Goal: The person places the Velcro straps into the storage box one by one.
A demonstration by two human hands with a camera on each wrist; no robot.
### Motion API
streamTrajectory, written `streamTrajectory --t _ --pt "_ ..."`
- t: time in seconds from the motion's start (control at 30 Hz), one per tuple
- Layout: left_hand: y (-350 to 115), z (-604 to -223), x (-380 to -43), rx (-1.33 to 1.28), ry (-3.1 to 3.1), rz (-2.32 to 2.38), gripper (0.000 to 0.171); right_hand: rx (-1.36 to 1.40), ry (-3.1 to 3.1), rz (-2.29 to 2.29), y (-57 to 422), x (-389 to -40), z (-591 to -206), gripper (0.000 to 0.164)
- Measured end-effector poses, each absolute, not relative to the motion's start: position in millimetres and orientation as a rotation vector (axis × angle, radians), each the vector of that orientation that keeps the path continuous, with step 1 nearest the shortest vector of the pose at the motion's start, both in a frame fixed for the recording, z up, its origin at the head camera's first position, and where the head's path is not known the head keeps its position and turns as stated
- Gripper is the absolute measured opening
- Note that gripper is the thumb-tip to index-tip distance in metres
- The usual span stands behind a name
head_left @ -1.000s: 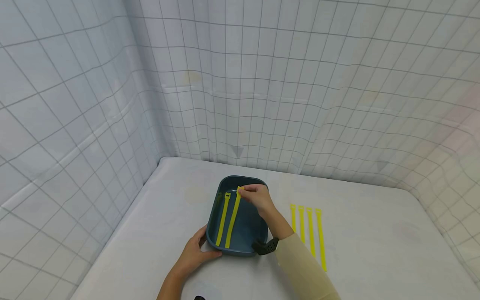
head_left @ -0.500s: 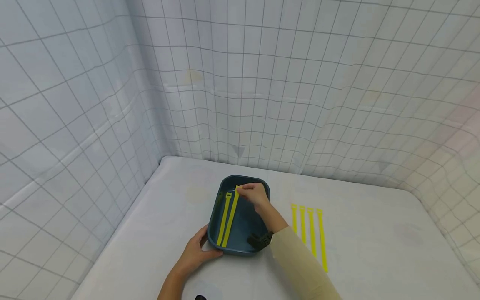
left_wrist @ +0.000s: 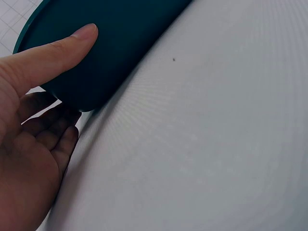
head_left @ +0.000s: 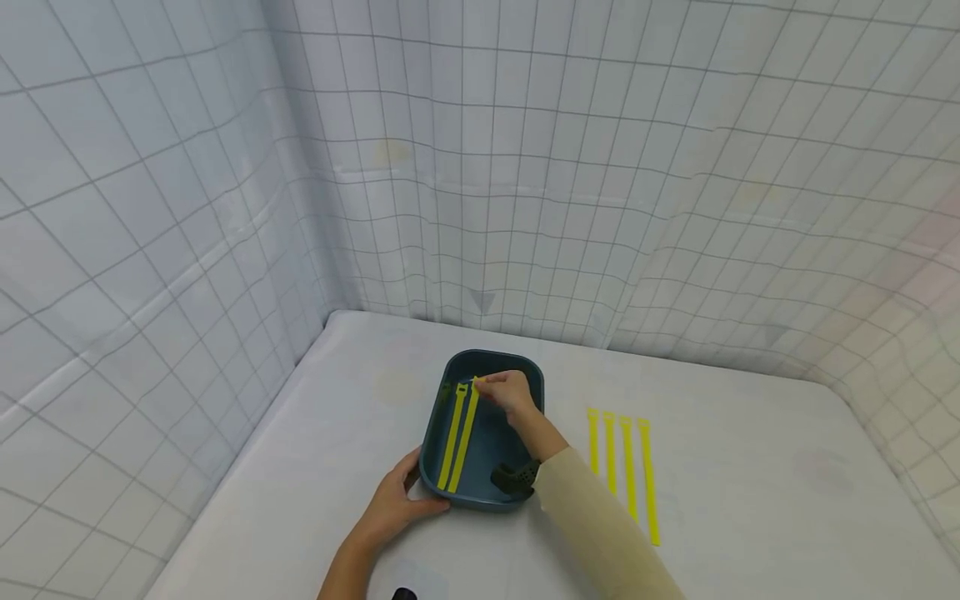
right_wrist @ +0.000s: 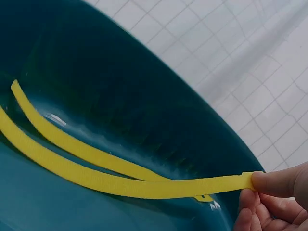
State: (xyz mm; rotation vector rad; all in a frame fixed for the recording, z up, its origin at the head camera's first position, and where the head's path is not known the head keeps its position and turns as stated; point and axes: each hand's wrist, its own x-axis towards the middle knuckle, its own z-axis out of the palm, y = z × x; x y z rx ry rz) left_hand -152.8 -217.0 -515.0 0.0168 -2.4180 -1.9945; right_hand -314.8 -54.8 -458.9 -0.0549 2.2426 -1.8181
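My left hand [head_left: 390, 507] grips the near left corner of a dark teal tray [head_left: 491, 446], thumb [left_wrist: 62, 55] on the near wall and fingers round the left side. Inside the tray my right hand [head_left: 510, 393] pinches the slotted head of a yellow hook-and-loop cable tie [right_wrist: 120, 186] between thumb and fingertips. The head is raised near the far wall and partly hidden by the fingers, while the strap slopes down to the near end. Close along its left lies a second yellow cable tie [head_left: 452, 437] on the tray floor.
Several more yellow cable ties [head_left: 629, 467] lie side by side on the white table [head_left: 750, 483], right of the tray, partly behind the right sleeve [head_left: 600, 533]. A small black object [head_left: 404, 594] shows at the bottom edge. Gridded white curtains [head_left: 562, 208] enclose the table.
The pinched cable tie has shifted left, closer to the one lying in the tray. The right hand has moved slightly left and then down with it. The left hand keeps its grip.
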Motion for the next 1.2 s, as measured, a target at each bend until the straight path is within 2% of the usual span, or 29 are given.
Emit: streamTrajectory --t 0.6,1.2 --pt "-217 -512 -152 -0.001 -2.398 -2.001 0.089 -0.056 2.326 -1.748 -59 -321 -464 0.012" --pt "-217 -515 -153 -0.015 -2.407 -2.000 0.090 -0.010 2.422 -1.639 -71 -328 -468 0.015"
